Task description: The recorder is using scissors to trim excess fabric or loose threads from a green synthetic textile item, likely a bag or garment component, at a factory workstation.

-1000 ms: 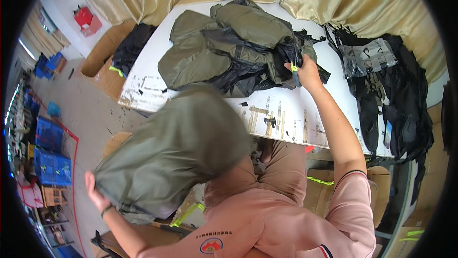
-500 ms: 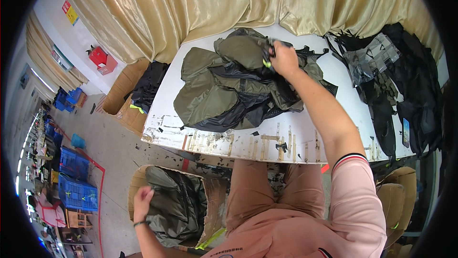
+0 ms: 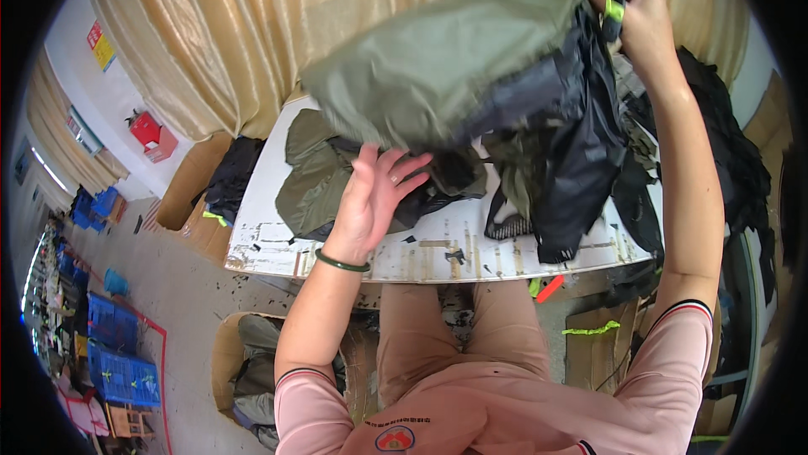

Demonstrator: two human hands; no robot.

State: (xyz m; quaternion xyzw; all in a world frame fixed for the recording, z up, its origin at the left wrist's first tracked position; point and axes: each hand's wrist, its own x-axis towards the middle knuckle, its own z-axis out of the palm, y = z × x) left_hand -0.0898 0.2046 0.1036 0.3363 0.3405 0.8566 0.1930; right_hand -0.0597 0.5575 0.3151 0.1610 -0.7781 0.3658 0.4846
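My right hand [image 3: 644,21] is raised high at the far right, closed on the edge of an olive-and-black fabric piece [image 3: 454,42]. In the same grip is a slim black object with a neon-yellow band [image 3: 617,5]; its kind I cannot make out. The fabric hangs in a wide, blurred sweep over the table. Below its lower left edge is my left hand [image 3: 374,198], palm up with fingers spread, wearing a dark green bangle; whether it touches the cloth I cannot tell. More olive fabric [image 3: 311,177] lies crumpled on the white table [image 3: 269,240].
Black straps and cloth [image 3: 724,152] pile up on the table's right side. Cardboard boxes stand left of the table [image 3: 181,190] and at my lower left, the latter holding dark fabric [image 3: 257,371]. Gold curtains [image 3: 236,42] hang behind. Blue crates [image 3: 122,371] stand farther left.
My right hand has risen up and to the right, lifting an olive-and-black fabric piece off the table. My left hand has moved from above the lower-left box to beneath the lifted fabric.
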